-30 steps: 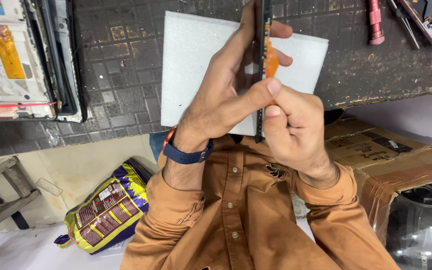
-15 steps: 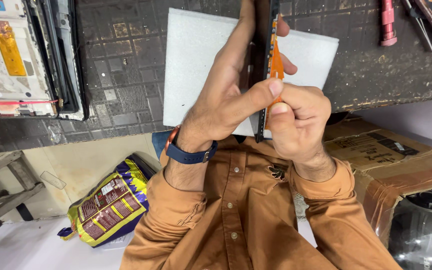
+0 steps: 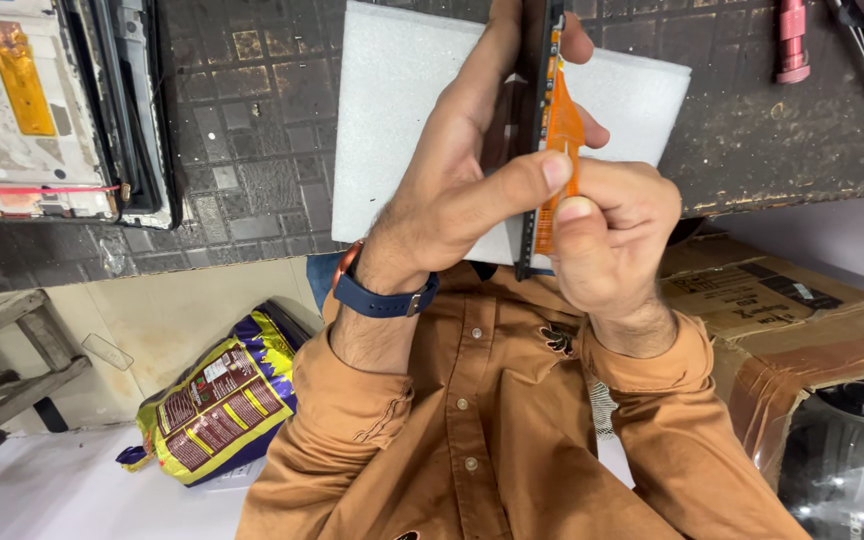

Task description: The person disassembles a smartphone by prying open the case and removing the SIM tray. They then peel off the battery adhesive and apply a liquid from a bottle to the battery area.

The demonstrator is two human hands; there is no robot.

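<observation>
My left hand [image 3: 452,190], with a blue watch on the wrist, holds a thin dark phone [image 3: 526,250] edge-on above a white foam pad [image 3: 392,120]. Its thumb presses across the phone's edge. My right hand [image 3: 612,240] pinches a flat orange plastic pry tool [image 3: 562,125] between thumb and forefinger. The tool lies against the phone's right edge, and my fingers hide how deep it sits in the seam.
A dark tiled workbench [image 3: 242,130] carries an opened device with an orange strip [image 3: 22,110] at the left and a pink-handled screwdriver [image 3: 792,40] at the top right. Below are a cardboard box [image 3: 752,290], a snack bag [image 3: 217,400] and a wooden stool [image 3: 2,350].
Both hands keep their hold. More of the orange tool now shows along the phone's edge, and the view has shifted slightly.
</observation>
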